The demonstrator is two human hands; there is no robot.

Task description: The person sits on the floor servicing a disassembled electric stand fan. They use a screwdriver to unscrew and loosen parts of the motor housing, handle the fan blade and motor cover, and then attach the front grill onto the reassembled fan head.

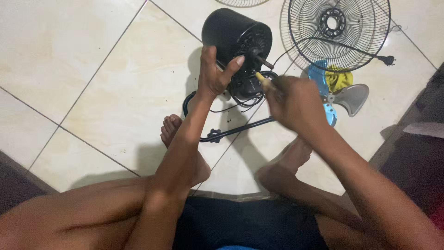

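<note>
Person seated on tiled floor (92, 69), feet forward. Left hand (213, 74) wrapped around the front edge of a black fan motor housing (233, 32), thumb up near the bare shaft, steadying it on its black stand (231, 132). Right hand (291, 102) closed on a yellow-handled tool (262, 78), tip aimed at the motor's face just below the shaft. Wire fan guard (340, 32) lies beyond, power plug (387, 59) beside it. Grey fan blade (349, 97) and yellow cloth (337, 78) rest near the right hand.
</note>
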